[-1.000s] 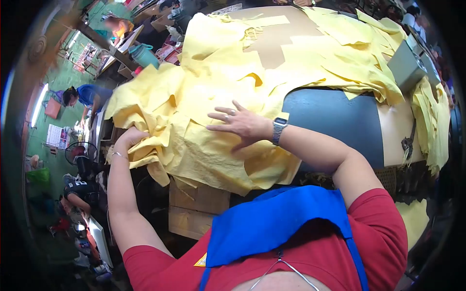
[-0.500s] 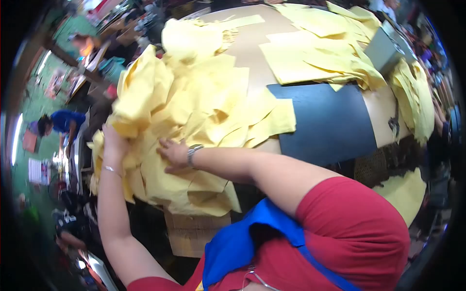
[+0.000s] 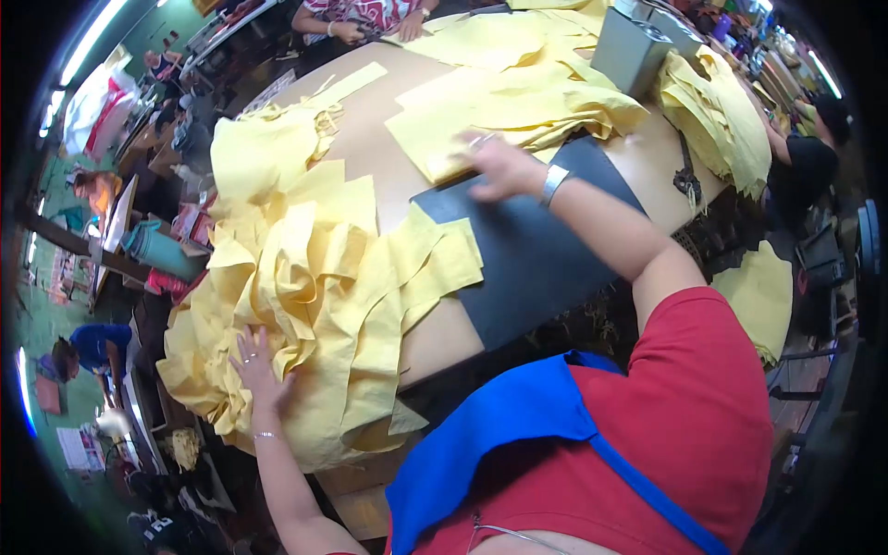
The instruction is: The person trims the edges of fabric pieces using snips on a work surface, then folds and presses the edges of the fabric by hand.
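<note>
My left hand [image 3: 262, 375] lies with fingers spread on a large crumpled heap of yellow fabric pieces [image 3: 314, 259] at the left of the table. It wears a ring and a bracelet. My right hand [image 3: 504, 171], with a watch at the wrist, is over a black mat [image 3: 564, 250], slightly blurred. Its fingers are apart and hold nothing that I can see. Just beyond it spreads a flatter stack of yellow fabric [image 3: 509, 97]; whether the fingertips touch this cloth I cannot tell.
A grey metal box [image 3: 629, 51] stands behind the mat, with more yellow fabric [image 3: 717, 120] hanging over the right edge. Dark scissors [image 3: 686, 176] lie close to that edge. Across the table, another person's hands [image 3: 347, 32] hold a dark tool. A teal container [image 3: 162, 250] stands left.
My left hand has let go of the lifted cloth and lies flat on the heap. My right hand has left the heap and moved right, over the mat. The view has turned.
</note>
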The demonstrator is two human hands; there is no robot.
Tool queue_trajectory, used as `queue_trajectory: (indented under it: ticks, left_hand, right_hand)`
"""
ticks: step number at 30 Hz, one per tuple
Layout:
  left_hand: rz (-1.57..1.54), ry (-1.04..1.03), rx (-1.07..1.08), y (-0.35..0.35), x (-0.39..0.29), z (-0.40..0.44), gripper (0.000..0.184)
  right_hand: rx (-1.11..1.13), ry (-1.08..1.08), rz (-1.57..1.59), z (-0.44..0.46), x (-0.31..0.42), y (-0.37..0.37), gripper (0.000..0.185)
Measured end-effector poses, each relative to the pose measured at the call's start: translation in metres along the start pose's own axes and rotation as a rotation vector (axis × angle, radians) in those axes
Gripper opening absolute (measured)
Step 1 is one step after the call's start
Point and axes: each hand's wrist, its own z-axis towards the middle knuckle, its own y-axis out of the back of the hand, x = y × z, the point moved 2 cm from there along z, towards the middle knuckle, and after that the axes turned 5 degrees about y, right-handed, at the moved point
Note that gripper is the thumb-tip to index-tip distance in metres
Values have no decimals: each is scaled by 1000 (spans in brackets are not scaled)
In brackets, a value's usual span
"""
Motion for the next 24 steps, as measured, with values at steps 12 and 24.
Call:
queue_trajectory:
  ticks: [12,24]
  left_hand:
    - [-642,-226,-538,64,-195,20,54]
    - [-2324,473,606,51,-457,148,55]
  right_hand:
    - [222,-519,-221,-86,-197,31,36]
    - [26,-183,398,-68,25,33,18]
